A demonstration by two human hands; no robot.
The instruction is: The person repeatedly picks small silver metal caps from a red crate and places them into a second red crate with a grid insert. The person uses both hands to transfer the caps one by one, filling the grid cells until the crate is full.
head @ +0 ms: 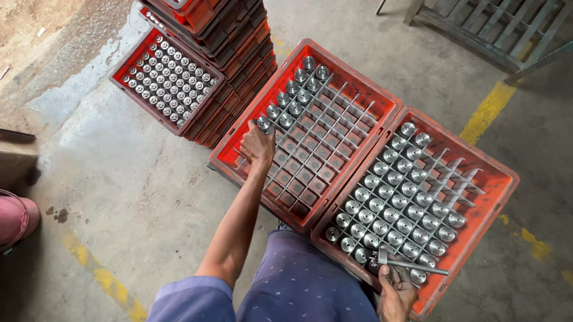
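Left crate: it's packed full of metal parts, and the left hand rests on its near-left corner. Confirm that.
Not full. The head view shows the left crate mostly empty, with metal parts only in its far-left cells. The left hand does rest at its near-left corner.

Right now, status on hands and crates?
Left hand placing part in left crate. Right hand holding metal tool over right crate. Nothing blocking.

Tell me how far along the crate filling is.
Done: two rows of round metal parts sit in the left red plastic crate. In hand: the left hand places one there; the right hand holds a metal rod tool. Left: most grid cells are empty; the right crate is still mostly full.
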